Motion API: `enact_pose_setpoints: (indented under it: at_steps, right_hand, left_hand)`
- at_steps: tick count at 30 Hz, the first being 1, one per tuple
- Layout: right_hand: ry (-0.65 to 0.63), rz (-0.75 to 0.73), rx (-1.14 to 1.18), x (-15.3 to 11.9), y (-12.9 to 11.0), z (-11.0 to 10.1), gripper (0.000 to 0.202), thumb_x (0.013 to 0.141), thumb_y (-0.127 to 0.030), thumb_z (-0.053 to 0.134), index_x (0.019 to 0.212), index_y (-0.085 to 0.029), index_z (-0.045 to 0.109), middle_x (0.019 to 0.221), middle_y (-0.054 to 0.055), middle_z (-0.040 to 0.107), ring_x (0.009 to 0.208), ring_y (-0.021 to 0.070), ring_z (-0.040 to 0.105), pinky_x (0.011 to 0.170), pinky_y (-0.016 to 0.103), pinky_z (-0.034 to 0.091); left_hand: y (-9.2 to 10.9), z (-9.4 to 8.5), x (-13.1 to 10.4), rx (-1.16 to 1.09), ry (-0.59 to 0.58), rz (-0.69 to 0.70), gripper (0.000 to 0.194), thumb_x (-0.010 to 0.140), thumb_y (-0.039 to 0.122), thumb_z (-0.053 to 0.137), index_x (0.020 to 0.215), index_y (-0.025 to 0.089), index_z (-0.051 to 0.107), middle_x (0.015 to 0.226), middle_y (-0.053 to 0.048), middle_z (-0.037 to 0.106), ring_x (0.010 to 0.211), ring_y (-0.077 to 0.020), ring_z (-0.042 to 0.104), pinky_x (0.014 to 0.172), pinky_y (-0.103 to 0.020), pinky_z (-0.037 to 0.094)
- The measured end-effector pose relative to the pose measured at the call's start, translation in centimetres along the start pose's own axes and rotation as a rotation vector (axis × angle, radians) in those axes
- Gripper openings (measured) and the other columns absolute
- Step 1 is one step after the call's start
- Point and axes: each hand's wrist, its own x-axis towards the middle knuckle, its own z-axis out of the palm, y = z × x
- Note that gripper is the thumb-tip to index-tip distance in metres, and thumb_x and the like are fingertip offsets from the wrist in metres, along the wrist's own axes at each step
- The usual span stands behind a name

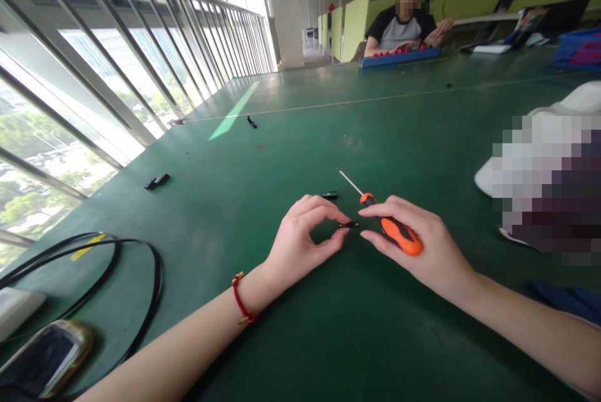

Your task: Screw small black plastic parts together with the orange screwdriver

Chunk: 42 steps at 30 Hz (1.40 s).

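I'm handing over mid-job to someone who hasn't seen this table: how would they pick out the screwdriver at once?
Start at the green table, then go to the right grip. The screwdriver is held there, its thin metal shaft pointing up and left in the picture. Its orange-and-black handle sets it apart from the small black part in the left grip.

a small black part (pixel 349 225) is pinched by the left hand (pixel 298 230). an orange-and-black screwdriver (pixel 400 234) is held in the right hand (pixel 429 245). a second black piece (pixel 329 195) is noted near both, on the green table (pixel 211 214).
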Motion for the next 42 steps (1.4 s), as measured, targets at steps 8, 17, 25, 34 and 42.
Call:
enact_pose_setpoints:
  at_steps: [8,17,25,34,42]
  right_hand:
    - [-0.034,-0.044,-0.061,-0.15,-0.01,0.03,0.007,0.08,-0.02,0.062,0.087,-0.021,0.061,0.076,-0.001,0.061,0.071,0.0125,0.054,0.067,0.026,0.043]
    - [-0.057,-0.013,-0.064,-0.13,0.08,0.1,0.006,0.081,-0.019,0.061,0.086,-0.021,0.063,0.076,-0.001,0.061,0.071,0.0124,0.054,0.067,0.026,0.043]
    - [-0.056,-0.012,-0.073,-0.2,0.2,0.08,0.006,0.082,-0.02,0.06,0.087,-0.021,0.063,0.077,-0.001,0.061,0.07,0.0127,0.055,0.067,0.027,0.043]
    - [-0.075,0.02,-0.077,-0.31,0.23,0.08,0.007,0.082,-0.022,0.059,0.088,-0.022,0.063,0.079,0.001,0.062,0.072,0.0143,0.055,0.068,0.029,0.044]
    - [-0.064,0.043,-0.049,-0.3,0.22,0.1,0.007,0.082,-0.02,0.059,0.088,-0.022,0.061,0.078,0.001,0.061,0.072,0.0149,0.055,0.067,0.029,0.044]
  left_hand:
    - [0.27,0.31,-0.05,-0.055,-0.042,-0.007,0.004,0.077,0.018,0.063,0.081,0.017,0.064,0.082,-0.004,0.067,0.079,-0.0144,0.06,0.076,-0.03,0.048]
    - [0.19,0.37,-0.45,0.06,-0.075,-0.009,0.008,0.079,0.02,0.059,0.086,0.019,0.063,0.091,-0.004,0.066,0.084,-0.0158,0.059,0.076,-0.032,0.046]
    - [0.17,0.39,-0.44,0.109,-0.099,-0.017,0.009,0.081,0.024,0.058,0.086,0.019,0.063,0.088,-0.003,0.066,0.082,-0.0156,0.058,0.074,-0.032,0.044]
    - [0.15,0.42,-0.35,0.091,-0.098,-0.035,0.008,0.08,0.024,0.058,0.084,0.019,0.064,0.086,-0.003,0.067,0.08,-0.0158,0.059,0.074,-0.032,0.045]
    - [0.05,0.49,-0.39,0.088,-0.08,-0.045,0.009,0.08,0.024,0.058,0.085,0.02,0.064,0.087,-0.004,0.067,0.08,-0.0162,0.059,0.075,-0.032,0.046]
